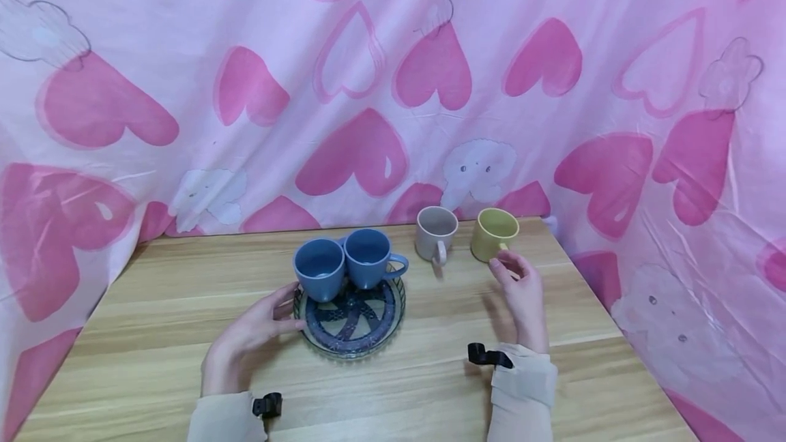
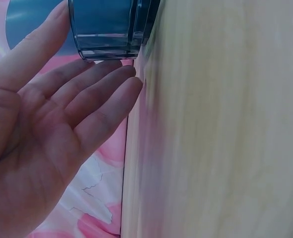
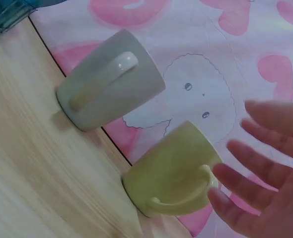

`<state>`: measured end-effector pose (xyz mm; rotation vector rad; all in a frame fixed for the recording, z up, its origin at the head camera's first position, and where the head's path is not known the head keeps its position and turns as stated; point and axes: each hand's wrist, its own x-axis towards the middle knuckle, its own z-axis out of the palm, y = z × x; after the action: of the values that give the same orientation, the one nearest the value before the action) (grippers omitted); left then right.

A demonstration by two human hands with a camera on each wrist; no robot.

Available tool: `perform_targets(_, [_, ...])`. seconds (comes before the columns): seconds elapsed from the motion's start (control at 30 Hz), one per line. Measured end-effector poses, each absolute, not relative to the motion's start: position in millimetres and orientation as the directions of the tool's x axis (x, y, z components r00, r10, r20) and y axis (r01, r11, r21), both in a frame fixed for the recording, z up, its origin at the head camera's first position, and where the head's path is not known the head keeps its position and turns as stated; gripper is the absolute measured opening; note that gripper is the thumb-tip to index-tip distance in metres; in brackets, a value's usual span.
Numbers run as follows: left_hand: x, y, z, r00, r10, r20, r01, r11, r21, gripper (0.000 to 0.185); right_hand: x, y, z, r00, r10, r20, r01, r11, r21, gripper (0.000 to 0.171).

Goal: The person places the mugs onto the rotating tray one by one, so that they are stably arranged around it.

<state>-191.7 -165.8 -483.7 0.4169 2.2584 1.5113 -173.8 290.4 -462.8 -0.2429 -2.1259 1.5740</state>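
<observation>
A clear glass plate (image 1: 353, 353) with a dark blue pattern lies on the table at the lower centre of the head frame, and two blue mugs stand upright on its far part — one blue mug (image 1: 321, 280) on the left, the other blue mug (image 1: 366, 266) close beside it with its handle toward the right of the frame. The left hand (image 1: 260, 325) is at the plate's left rim, thumb and fingers well apart and loosely extended; in the left wrist view the thumb tip meets the glass, while whether the fingertips touch is hard to tell.

Right of centre stands a yellow mug (image 1: 493, 234), upright. The right hand (image 1: 520, 285) is just beside its handle — fingers spread and relaxed, gripping nothing. Left of that mug stands a grey mug (image 1: 434, 236), handle toward the bottom of the frame.

The wooden table (image 1: 424, 380) fills the lower frame; behind, a pink heart-print cloth (image 1: 432, 80) spans the top.
</observation>
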Motion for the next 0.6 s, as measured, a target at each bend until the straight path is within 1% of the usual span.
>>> perform_targets(0.23, [-190.9,-168.5,-484.9,-0.886,0.437,-0.153,0.031,0.387,0.922,0.073,-181.6,295.9,-461.3,-0.823,0.477,0.307,-0.133,0.363,-0.922,0.034])
perform_targets(0.37, [-191.6,-169.6,-485.4,-0.897,0.418,-0.146,0.034,0.393,0.919,0.071,-186.3,301.3,-465.9,-0.814,0.514,0.270,-0.100,0.334,-0.937,0.038])
perform_targets(0.5, [-192.0,-170.5,-484.5,-0.896,0.423,-0.133,0.053,0.399,0.916,0.069,-202.2,325.9,-496.1,-0.817,0.516,0.258,-0.112,0.297,-0.948,0.041])
perform_targets(0.6, [-191.0,-172.3,-483.4,-0.892,0.434,-0.123,0.065,0.394,0.917,0.068,-217.4,346.9,-525.6,-0.814,0.513,0.272,-0.113,0.320,-0.941,0.043])
